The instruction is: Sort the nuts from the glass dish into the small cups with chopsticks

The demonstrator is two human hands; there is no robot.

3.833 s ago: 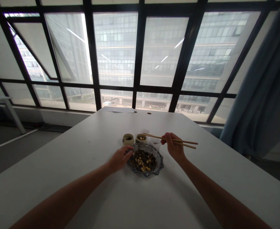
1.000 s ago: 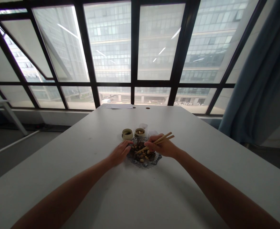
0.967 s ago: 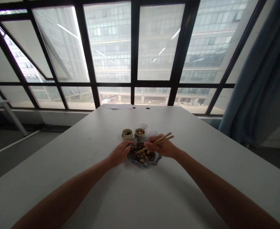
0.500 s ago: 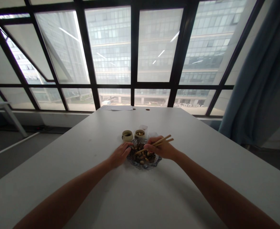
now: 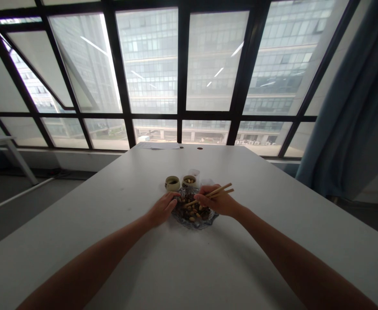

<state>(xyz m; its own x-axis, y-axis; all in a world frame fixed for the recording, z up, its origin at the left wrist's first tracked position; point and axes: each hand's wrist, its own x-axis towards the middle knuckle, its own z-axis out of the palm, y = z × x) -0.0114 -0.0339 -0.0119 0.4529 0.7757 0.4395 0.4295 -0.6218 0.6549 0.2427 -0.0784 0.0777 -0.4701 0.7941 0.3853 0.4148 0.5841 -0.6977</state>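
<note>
A clear glass bowl with a wavy rim sits mid-table, filled with a mix of pale nuts and dark pieces. At its left side, my left hand grips the rim with the fingers laid over the edge. Pinched in my right hand is a pair of wooden chopsticks, their tips down among the pieces in the bowl. Just behind stand two small cream pots: the left pot looks dark inside, and the right pot holds several pale nuts.
Behind the right pot is a clear plastic container. White paper and two dark round spots lie at the far end of the white table. A blue curtain hangs at the right, beside tall windows.
The chopstick tips have shifted slightly within the bowl, and the pieces around them lie a little differently. My left hand keeps its place on the rim.
</note>
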